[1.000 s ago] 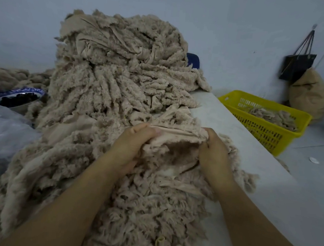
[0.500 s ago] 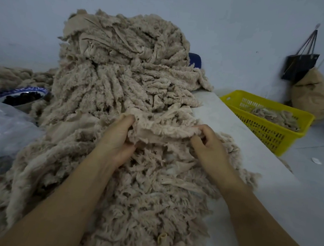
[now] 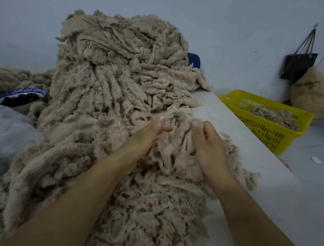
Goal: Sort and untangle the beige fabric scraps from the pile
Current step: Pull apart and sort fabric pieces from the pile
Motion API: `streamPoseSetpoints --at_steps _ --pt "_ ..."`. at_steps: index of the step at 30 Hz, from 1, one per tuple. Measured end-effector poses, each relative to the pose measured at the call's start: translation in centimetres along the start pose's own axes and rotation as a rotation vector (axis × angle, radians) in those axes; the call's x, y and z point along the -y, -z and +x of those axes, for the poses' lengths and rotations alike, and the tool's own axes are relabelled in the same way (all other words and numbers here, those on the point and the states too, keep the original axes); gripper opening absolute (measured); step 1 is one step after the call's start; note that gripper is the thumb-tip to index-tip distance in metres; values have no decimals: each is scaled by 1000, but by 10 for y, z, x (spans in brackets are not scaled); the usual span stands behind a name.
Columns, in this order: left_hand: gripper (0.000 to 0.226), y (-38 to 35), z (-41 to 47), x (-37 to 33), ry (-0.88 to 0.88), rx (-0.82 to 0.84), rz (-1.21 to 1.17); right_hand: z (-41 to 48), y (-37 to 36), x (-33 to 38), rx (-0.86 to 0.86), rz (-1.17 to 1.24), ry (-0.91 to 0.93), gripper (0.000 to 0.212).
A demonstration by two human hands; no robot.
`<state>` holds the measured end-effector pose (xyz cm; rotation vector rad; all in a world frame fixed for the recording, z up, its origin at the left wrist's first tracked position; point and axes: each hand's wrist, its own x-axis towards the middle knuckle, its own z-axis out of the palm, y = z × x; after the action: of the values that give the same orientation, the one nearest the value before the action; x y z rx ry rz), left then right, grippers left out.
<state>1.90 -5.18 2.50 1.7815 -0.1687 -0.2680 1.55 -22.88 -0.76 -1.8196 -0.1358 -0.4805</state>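
Untangling step: pinches one beige scrap point(image 3: 174, 149) with left hand point(image 3: 146, 135) and right hand point(image 3: 208, 144), fingers curled, on near slope of pile point(image 3: 112, 84) on bench point(image 3: 268, 189). Likely calls next for slow pull apart, freeing snags.

Yellow basket point(image 3: 257, 126) right of right hand point(image 3: 208, 144), past table point(image 3: 268, 189) edge. Black bag point(image 3: 297, 64), tan sack point(image 3: 310, 93) farther right, against wall point(image 3: 232, 31). Bowl point(image 3: 19, 98), plastic bag point(image 3: 1, 131) left of left hand point(image 3: 142, 138).
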Motion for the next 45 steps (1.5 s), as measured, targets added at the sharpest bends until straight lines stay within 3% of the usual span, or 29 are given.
streamPoseSetpoints --at_steps 2,4,7,10,12,16,19,24,26,28,29,31,35,37,38,41,43,45 --pt "87 -6 -3 -1 -82 34 154 0 -4 1 33 -1 6 43" --pt "57 -8 -6 1 -97 71 247 -1 -7 3 56 41 -1 42" --pt "22 -8 -6 5 -92 92 103 -2 -8 4 59 42 10 40" --pt "35 -1 -6 5 -40 83 -247 0 -5 1 41 -97 -3 47" --pt "32 7 -5 3 -10 88 -471 2 -1 -4 1 -203 -22 53" --pt "33 30 0 1 -64 -66 -827 4 11 -13 -116 -272 -67 56" --pt "31 30 0 0 -46 -132 -905 4 10 -14 -105 -317 -34 56" --pt "54 46 2 -2 -37 -256 -1037 6 16 -20 -103 -426 -142 54" --pt "74 53 2 -2 -84 -174 -1131 7 19 -23 -128 -445 -145 55" --pt "75 50 -1 -6 -128 -137 -1188 7 18 -24 -133 -471 -127 54" --pt "63 48 -2 -7 -131 -103 -1205 6 17 -23 -126 -484 -126 52" --pt "71 43 -2 -5 -116 -39 -1192 6 15 -21 -116 -521 -127 47" --pt "48 30 0 -4 -56 -41 -907 -3 9 -1 -127 -411 60 32" --pt "40 14 0 -4 -95 -81 -725 -11 1 14 -12 -263 201 33" --pt "47 6 0 -4 -101 -104 -667 -15 -4 19 80 -199 232 33" --pt "49 -9 -1 -1 -83 -136 -565 -18 -18 15 334 -124 92 32" --pt "43 -10 -1 -1 -56 -160 -524 -13 -19 8 293 -70 -13 23" --pt "43 -10 0 -1 -18 -199 -532 -8 -13 3 189 47 -88 34"
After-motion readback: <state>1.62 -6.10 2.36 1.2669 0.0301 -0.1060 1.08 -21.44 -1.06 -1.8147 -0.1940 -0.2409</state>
